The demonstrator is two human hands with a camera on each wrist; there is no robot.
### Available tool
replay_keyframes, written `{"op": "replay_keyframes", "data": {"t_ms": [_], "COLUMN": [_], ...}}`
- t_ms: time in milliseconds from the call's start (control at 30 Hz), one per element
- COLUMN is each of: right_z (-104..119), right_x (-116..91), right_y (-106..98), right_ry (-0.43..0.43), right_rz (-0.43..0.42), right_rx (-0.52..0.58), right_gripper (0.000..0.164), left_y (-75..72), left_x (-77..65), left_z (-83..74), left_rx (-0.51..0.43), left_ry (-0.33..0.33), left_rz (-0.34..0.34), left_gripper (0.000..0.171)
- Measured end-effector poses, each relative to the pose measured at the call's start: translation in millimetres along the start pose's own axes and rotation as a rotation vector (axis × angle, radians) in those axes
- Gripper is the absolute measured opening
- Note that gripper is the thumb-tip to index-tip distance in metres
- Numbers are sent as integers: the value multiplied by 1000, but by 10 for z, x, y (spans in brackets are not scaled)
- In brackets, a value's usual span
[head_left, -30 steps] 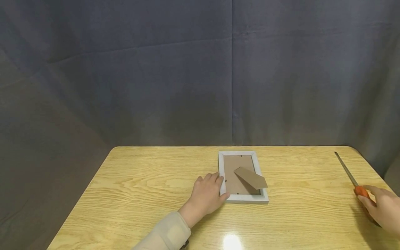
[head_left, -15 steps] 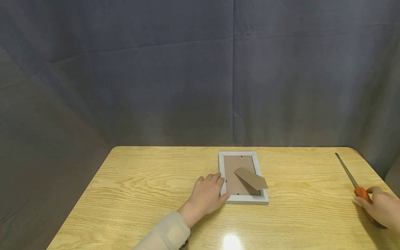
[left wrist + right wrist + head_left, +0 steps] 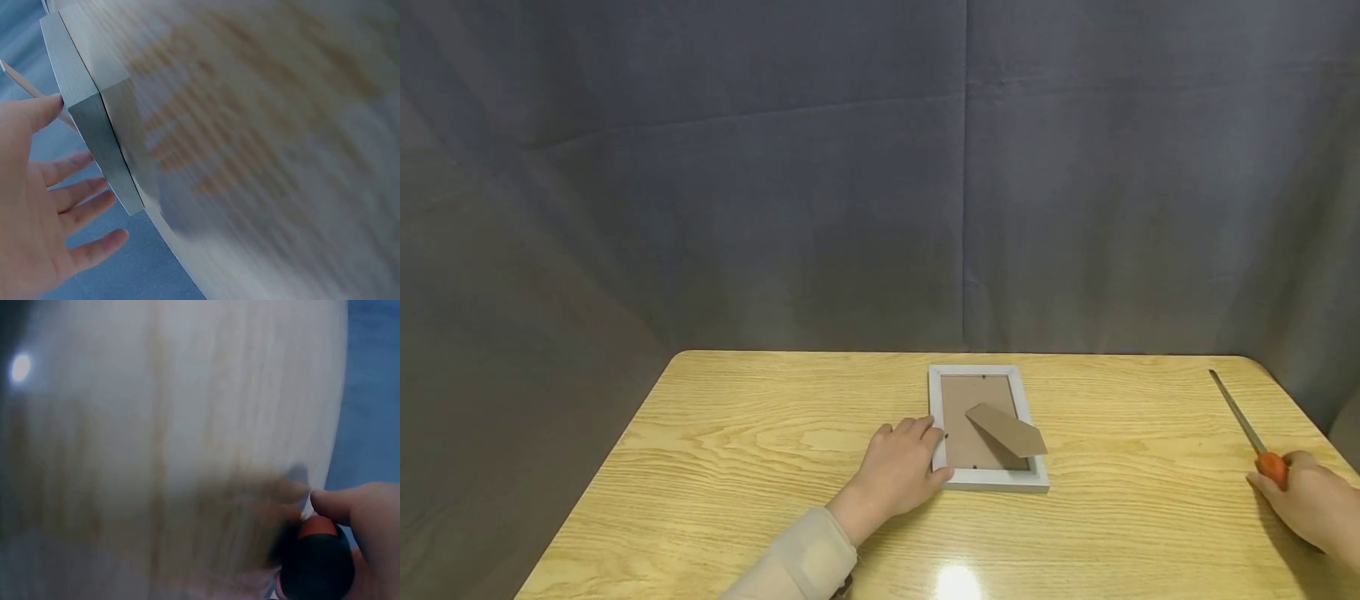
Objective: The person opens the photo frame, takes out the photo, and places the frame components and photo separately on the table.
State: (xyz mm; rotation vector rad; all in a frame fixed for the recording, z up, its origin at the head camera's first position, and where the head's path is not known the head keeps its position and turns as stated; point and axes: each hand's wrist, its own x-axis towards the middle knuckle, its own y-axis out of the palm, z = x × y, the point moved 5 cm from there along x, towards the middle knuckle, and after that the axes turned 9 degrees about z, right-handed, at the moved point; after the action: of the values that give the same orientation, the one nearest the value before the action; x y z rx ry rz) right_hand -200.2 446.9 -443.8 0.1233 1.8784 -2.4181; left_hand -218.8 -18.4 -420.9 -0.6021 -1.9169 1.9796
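Note:
A pale grey picture frame (image 3: 996, 477) lies face down on the table, showing its brown backing board (image 3: 957, 400). From the board an easel stand (image 3: 1009, 431) is folded out, slanting to the lower right. My left hand (image 3: 897, 468) rests against the frame's left side, fingertips on the edge and thumb at the near corner. In the left wrist view its fingers lie loosely along the frame edge (image 3: 109, 153). At the far right, my right hand (image 3: 1311, 498) grips a screwdriver (image 3: 1272, 470) by its orange-and-black handle (image 3: 317, 565). Its long metal shaft points away from me.
The light wood-grain table (image 3: 737, 433) has rounded far corners. Behind it hangs a dark grey-blue curtain (image 3: 812, 208), which also covers the left side. A bright light reflection (image 3: 957, 582) shows at the near edge.
My right hand has closed farther round the screwdriver's handle, whose black end is now mostly covered. The left hand stays on the picture frame; the view has shifted slightly.

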Motion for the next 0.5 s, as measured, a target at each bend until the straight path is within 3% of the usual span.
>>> {"op": "replay_keyframes", "data": {"t_ms": [167, 333, 500], "right_z": [-15, -39, -47], "right_x": [-9, -36, -54], "right_y": [13, 8, -49], "right_ry": [23, 77, 103], "right_rz": [26, 53, -6], "right_rx": [11, 13, -4], "right_gripper": [51, 51, 49], "left_y": [31, 81, 102], "left_x": [-1, 16, 23], "left_z": [9, 20, 24], "left_rx": [-5, -33, -69], "left_ry": [-11, 10, 26], "left_rz": [46, 73, 94], "left_gripper": [67, 72, 75]}}
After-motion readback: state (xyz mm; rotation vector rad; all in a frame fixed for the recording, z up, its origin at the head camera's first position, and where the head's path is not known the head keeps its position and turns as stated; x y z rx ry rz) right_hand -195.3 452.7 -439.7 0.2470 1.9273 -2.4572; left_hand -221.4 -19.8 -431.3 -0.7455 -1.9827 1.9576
